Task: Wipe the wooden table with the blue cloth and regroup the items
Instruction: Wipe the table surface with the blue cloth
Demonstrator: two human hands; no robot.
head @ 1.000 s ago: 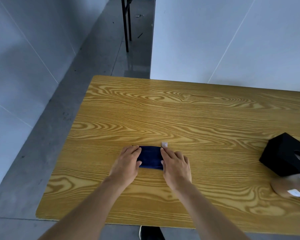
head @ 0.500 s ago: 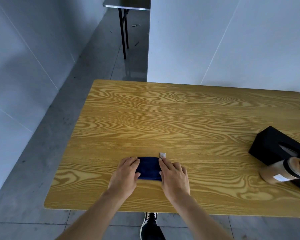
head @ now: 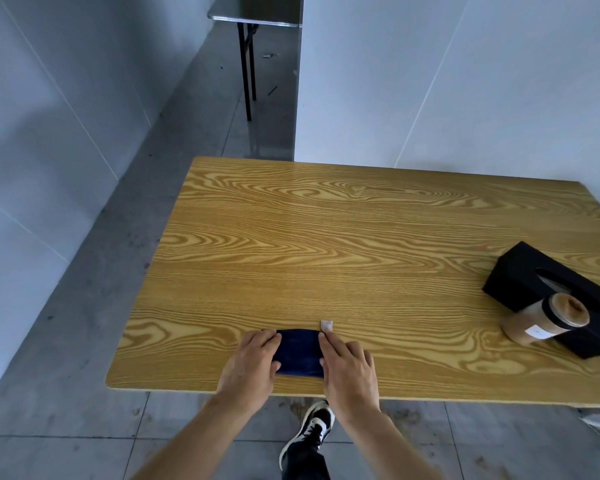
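Blue cloth [head: 298,352] lies folded near the counter's [head: 326,244] front edge, pressed flat under 2 open hands, left [head: 249,367] and right [head: 350,370]; black box [head: 548,299] and jar [head: 544,320] sit right.

Both my arms reach forward, bare; left hand [head: 251,367] and right hand [head: 349,369] lie flat, palms down, fingers together.

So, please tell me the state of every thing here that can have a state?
blue cloth: folded, flat on the wooden table, pressed by both hands
left hand: flat on the cloth
right hand: flat on the cloth
jar: lying on its side, lid on
tissue box: slot facing up
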